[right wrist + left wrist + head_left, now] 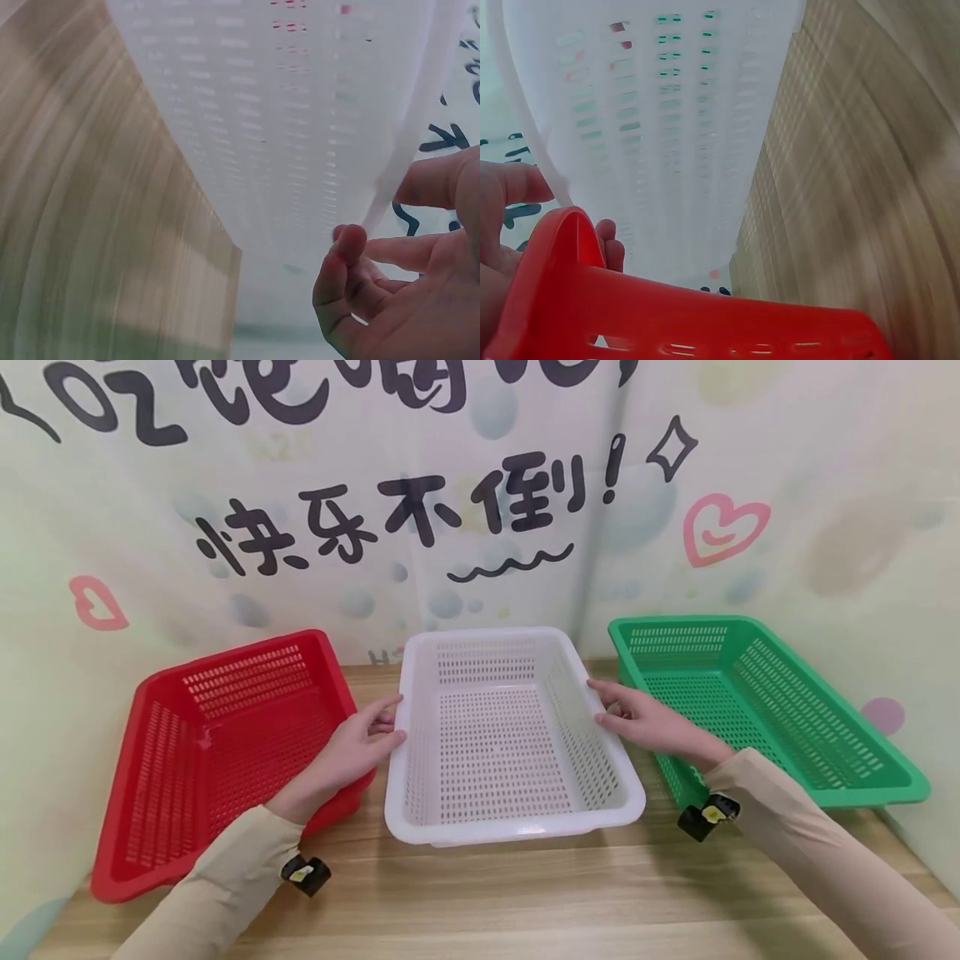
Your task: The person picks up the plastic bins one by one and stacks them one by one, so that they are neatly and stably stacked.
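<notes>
Between my hands stands a white plastic basket (pixel 517 831) with slotted walls. My left hand (pixel 360 739) grips its left rim, thumb on the near side of the hold and fingers curled under the edge. On the opposite rim, my right hand (pixel 637 714) pinches the basket, its fingers bent beneath the lip in the right wrist view. A red basket (pixel 123 827) lies at the left, its near wall passing under my left forearm. To the right is a green basket (pixel 832 727), partly behind my right wrist.
All three baskets are on a wooden table (pixel 480 902). Behind them rises a printed wall cloth (pixel 420 593) with dark lettering and hearts. The red basket's edge (pixel 705 300) comes close to my left hand.
</notes>
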`<act>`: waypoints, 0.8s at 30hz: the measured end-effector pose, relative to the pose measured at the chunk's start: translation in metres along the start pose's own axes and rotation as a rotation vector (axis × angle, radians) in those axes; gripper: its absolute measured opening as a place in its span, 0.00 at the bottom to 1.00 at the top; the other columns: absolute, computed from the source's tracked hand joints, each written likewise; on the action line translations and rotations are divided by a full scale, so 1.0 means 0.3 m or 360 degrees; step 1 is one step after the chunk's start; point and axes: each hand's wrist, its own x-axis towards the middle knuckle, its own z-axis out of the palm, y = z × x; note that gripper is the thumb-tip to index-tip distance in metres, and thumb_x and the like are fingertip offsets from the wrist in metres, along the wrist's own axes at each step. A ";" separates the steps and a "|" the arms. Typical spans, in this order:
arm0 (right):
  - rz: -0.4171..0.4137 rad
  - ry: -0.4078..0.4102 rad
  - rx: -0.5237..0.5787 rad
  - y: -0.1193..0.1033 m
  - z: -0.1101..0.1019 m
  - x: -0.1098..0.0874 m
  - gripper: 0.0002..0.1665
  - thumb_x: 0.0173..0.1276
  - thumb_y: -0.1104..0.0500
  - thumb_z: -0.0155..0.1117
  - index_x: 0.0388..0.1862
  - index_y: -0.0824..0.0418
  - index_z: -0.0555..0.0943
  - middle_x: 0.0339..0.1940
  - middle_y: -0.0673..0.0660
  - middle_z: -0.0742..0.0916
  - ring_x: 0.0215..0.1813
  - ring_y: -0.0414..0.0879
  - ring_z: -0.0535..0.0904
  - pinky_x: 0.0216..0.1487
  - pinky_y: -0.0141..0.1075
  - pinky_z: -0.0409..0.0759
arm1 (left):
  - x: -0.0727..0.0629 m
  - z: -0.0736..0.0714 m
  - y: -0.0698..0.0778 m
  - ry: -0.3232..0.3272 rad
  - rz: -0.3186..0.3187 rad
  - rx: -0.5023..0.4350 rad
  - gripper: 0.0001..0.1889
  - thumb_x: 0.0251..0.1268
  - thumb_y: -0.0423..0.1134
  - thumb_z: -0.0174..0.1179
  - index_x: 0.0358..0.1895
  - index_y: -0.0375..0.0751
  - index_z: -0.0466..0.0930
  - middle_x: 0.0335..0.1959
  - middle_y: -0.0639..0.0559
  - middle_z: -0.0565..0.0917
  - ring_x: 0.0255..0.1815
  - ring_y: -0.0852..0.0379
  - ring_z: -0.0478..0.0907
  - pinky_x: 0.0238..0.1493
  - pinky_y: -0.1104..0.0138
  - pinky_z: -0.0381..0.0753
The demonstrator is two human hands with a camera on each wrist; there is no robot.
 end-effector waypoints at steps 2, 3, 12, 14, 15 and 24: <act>0.0035 0.0006 0.0118 -0.002 -0.006 0.000 0.37 0.75 0.61 0.53 0.77 0.67 0.51 0.53 0.69 0.76 0.45 0.53 0.82 0.41 0.45 0.83 | -0.003 -0.006 0.002 0.0002 0.0004 -0.0090 0.33 0.68 0.32 0.56 0.74 0.33 0.54 0.55 0.34 0.73 0.58 0.39 0.73 0.53 0.57 0.79; 0.0051 0.0012 0.0158 -0.003 -0.008 0.000 0.37 0.75 0.61 0.53 0.77 0.66 0.51 0.54 0.69 0.75 0.46 0.54 0.82 0.42 0.46 0.83 | -0.004 -0.008 0.002 0.0002 0.0007 -0.0137 0.33 0.68 0.32 0.56 0.74 0.33 0.54 0.55 0.34 0.73 0.58 0.39 0.73 0.53 0.59 0.79; 0.0049 0.0077 0.0285 -0.007 -0.025 -0.007 0.37 0.74 0.61 0.54 0.77 0.65 0.53 0.54 0.70 0.75 0.46 0.56 0.82 0.42 0.44 0.83 | -0.004 -0.018 0.007 0.0011 0.0076 -0.0242 0.34 0.68 0.32 0.58 0.74 0.33 0.54 0.53 0.35 0.75 0.52 0.44 0.74 0.51 0.68 0.77; 0.0050 0.0087 0.0311 -0.006 -0.030 -0.011 0.37 0.74 0.61 0.55 0.77 0.65 0.53 0.55 0.70 0.75 0.47 0.55 0.82 0.42 0.43 0.83 | -0.004 -0.016 0.011 0.0009 0.0084 -0.0241 0.34 0.68 0.33 0.58 0.74 0.34 0.55 0.53 0.36 0.75 0.52 0.44 0.74 0.52 0.64 0.77; 0.0057 0.0092 0.0336 -0.005 -0.034 -0.014 0.37 0.74 0.60 0.55 0.77 0.64 0.53 0.55 0.70 0.75 0.48 0.55 0.81 0.42 0.43 0.83 | -0.004 -0.014 0.013 0.0002 0.0086 -0.0248 0.34 0.68 0.33 0.58 0.74 0.34 0.55 0.53 0.36 0.75 0.52 0.44 0.74 0.53 0.62 0.77; 0.0104 0.0090 0.0578 -0.002 -0.075 -0.044 0.39 0.74 0.55 0.57 0.78 0.56 0.53 0.61 0.69 0.74 0.48 0.56 0.83 0.44 0.48 0.83 | 0.012 0.012 0.025 0.0019 0.0124 -0.0347 0.33 0.67 0.33 0.58 0.74 0.36 0.57 0.55 0.36 0.75 0.55 0.44 0.71 0.55 0.54 0.77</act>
